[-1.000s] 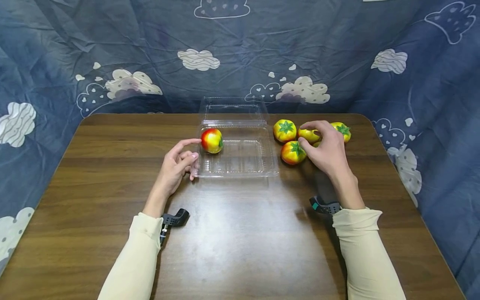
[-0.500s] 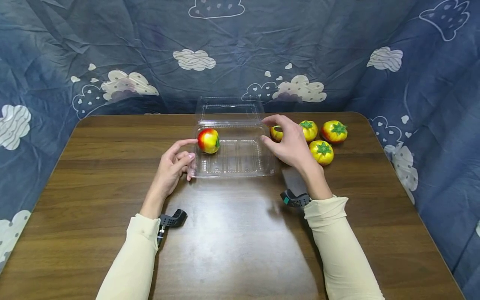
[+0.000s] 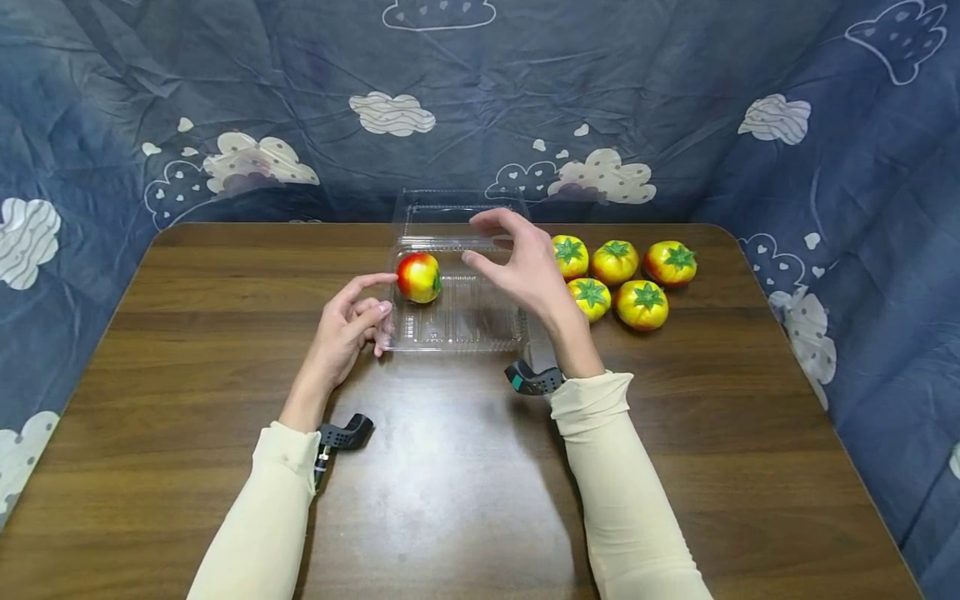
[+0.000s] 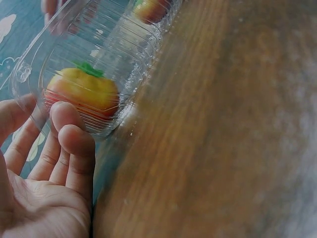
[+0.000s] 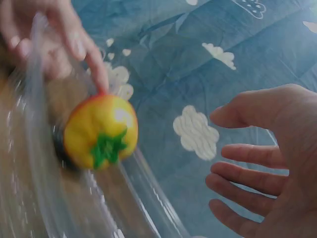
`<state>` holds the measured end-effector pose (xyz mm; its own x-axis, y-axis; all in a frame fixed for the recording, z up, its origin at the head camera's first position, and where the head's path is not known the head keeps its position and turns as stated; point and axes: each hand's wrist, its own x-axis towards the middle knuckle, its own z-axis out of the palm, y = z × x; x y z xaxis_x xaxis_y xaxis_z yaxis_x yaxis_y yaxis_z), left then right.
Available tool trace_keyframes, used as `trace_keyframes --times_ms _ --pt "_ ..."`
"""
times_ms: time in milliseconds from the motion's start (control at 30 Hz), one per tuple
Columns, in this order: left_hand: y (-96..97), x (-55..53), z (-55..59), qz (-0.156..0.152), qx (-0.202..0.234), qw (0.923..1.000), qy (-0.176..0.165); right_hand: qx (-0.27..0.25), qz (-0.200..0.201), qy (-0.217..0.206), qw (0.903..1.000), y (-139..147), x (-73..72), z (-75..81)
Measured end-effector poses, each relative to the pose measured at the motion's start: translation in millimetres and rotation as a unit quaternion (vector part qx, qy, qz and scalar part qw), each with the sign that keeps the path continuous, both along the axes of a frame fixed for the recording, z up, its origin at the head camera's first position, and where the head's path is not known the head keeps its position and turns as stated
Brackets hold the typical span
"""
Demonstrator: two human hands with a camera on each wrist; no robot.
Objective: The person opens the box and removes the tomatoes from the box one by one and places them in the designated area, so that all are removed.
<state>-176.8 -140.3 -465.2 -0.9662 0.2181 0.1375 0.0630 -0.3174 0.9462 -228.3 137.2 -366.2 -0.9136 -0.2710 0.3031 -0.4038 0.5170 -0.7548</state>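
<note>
A clear plastic clamshell container [image 3: 480, 321] lies on the table with its lid raised at the back. Inside its left end sits a red-and-yellow artificial fruit [image 3: 419, 277] with a green leafy top, lying on its side. My left hand [image 3: 348, 329] grips the container's left edge between thumb and fingers, its index fingertip right at the fruit. Through the clear wall, the left wrist view shows this fruit [image 4: 84, 91] behind the fingertips. My right hand [image 3: 521, 262] hovers over the container's right part, fingers spread and holding nothing; in the right wrist view its fingers [image 5: 247, 186] stand apart.
Right of the container, several similar artificial fruits stand on the brown wooden table [image 3: 450, 467] with leafy tops up, among them a front one [image 3: 642, 306] and a far-right one [image 3: 670, 264]. A blue cloud-patterned curtain [image 3: 450, 75] hangs behind the table.
My right hand has moved left from among the loose fruits, over the container, holding nothing. The loose fruits it covered now show. My left hand keeps its place at the container's edge.
</note>
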Motion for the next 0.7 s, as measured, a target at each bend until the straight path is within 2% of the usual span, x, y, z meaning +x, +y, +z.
trace_keyframes --times_ms 100,267,500,700 --pt "-0.5 -0.2 -0.8 -0.002 0.001 1.0 -0.002 -0.018 0.012 0.0 0.9998 -16 -2.4 -1.6" --pt "-1.2 -1.2 -1.3 -0.005 0.003 1.0 -0.006 -0.001 0.022 -0.01 0.9997 -37 -3.3 -10.2" --pt "-1.9 -2.5 -1.1 -0.006 0.002 0.9999 -0.011 -0.004 0.021 -0.031 0.9993 -51 -3.4 -26.1" --pt "-2.6 -2.2 -0.5 -0.009 0.004 0.9999 -0.009 0.028 0.023 -0.023 0.9991 -60 -2.1 -38.7"
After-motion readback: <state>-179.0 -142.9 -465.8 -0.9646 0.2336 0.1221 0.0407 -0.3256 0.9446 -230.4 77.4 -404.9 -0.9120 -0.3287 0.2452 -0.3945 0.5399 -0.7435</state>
